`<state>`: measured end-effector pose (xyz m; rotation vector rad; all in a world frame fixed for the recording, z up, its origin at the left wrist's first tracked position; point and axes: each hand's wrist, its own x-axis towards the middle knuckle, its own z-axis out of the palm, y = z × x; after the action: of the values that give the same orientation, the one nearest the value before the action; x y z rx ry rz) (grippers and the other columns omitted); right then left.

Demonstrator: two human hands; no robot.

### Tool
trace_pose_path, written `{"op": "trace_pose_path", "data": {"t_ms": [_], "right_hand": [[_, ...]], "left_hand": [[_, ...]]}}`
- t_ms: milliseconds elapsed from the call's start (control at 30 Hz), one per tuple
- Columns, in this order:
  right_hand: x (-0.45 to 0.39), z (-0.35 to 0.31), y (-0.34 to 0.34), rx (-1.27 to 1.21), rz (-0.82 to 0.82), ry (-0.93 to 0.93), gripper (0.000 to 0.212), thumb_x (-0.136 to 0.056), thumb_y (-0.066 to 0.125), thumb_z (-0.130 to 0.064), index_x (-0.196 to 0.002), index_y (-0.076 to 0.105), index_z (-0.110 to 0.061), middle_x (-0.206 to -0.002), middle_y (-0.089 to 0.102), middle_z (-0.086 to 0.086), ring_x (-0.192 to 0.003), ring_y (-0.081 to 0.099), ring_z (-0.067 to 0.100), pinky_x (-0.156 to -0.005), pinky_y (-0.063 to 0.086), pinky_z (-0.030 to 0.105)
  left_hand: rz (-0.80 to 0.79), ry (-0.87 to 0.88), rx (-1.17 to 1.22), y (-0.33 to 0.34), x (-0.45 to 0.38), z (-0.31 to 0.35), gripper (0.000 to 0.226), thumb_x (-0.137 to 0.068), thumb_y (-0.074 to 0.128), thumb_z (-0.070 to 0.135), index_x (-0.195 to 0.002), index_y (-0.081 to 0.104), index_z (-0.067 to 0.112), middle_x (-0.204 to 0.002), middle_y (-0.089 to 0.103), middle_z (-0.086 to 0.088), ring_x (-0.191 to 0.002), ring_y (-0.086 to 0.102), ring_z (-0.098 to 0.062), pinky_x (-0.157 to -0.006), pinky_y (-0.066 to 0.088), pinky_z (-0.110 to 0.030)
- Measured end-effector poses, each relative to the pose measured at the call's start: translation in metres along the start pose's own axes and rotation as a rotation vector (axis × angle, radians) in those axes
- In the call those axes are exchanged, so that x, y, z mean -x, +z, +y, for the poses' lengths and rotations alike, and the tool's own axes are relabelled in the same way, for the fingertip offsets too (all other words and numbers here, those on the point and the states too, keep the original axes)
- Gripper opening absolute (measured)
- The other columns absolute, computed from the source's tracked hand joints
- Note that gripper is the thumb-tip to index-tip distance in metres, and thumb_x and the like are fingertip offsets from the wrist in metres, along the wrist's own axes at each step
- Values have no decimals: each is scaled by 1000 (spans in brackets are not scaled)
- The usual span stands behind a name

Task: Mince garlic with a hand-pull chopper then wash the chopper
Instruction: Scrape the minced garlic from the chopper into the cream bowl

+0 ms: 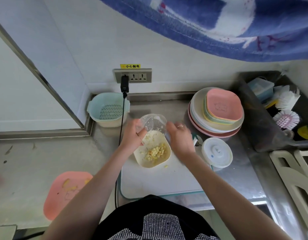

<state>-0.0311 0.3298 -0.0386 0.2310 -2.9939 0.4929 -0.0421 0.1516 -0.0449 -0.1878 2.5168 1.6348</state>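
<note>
The clear chopper cup (154, 122) hangs tipped over the cream dish (152, 150) of minced garlic (156, 152), left hand (132, 135) curled round its side. Right hand (180, 137), blurred beside it, grip unclear. The chopper lid (217, 154) lies right of the dish.

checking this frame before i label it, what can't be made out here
Head view only:
- Right hand: motion-blurred, and its fingertips are behind the clear cup, so its grip cannot be told.
- Blade: mostly hidden behind the right hand and the lid.
- Pink plate: partly covered by the left forearm.
- Sink: cut off by the right edge.
</note>
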Motion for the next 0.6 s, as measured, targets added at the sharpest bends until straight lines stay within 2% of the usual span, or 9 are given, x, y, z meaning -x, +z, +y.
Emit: {"op": "trace_pose_path", "data": {"t_ms": [67,167,267,333,400,433,533,600], "right_hand": [[-4,5,-6,50,32,27,29,-77,48,6,-100,54,-9,-81,45,10,-82,44,30,-69,31,34],[5,15,0,122,-131,15,27,-92,40,-9,-116,51,-14,-97,56,14,-98,51,33,-80,37,38],[23,13,15,38,-207,-40,15,-95,43,-11,-107,50,-17,-90,57,12,-90,54,34,-68,33,33],[18,10,12,-12,-127,-24,11,-91,43,-9,-98,51,-12,-84,54,14,-83,53,35,-65,30,33],[8,12,1,-13,-50,36,24,-89,32,-18,-97,52,-8,-81,50,16,-83,50,33,-66,29,34],[6,15,-2,4,-82,49,29,-91,29,-21,-102,52,-8,-83,50,16,-86,49,33,-68,31,35],[14,16,2,38,-311,-12,20,-98,37,-19,-115,47,-16,-97,56,16,-94,53,35,-75,41,37],[23,12,5,-43,-356,-47,16,-98,40,-18,-113,47,-15,-98,57,16,-91,55,35,-73,44,38]], "left_hand": [[-2,-10,20,-1,0,-1,41,-95,54,20,-132,40,10,-124,42,-8,-87,56,-10,-57,58,-30],[53,26,1,-2,-2,2,42,-95,55,19,-132,40,8,-121,41,-3,-87,57,-12,-54,58,-31],[81,51,-41,-3,-4,-1,47,-93,57,18,-135,39,7,-120,39,0,-89,57,-19,-53,58,-36],[62,35,-36,-2,-4,-5,48,-94,56,18,-137,38,8,-122,37,1,-92,57,-20,-51,57,-30],[39,21,-11,-2,-3,-8,48,-94,56,18,-138,36,10,-124,37,0,-95,55,-18,-50,56,-25],[31,12,8,-2,-2,-9,48,-95,55,16,-138,36,11,-125,37,0,-98,53,-16,-52,56,-26],[30,19,34,0,-1,-8,47,-95,54,11,-137,36,10,-125,35,2,-109,48,-14,-62,59,-35],[15,15,43,0,-1,-8,48,-95,53,10,-139,34,11,-126,33,3,-104,51,-10,-66,59,-36]]}}
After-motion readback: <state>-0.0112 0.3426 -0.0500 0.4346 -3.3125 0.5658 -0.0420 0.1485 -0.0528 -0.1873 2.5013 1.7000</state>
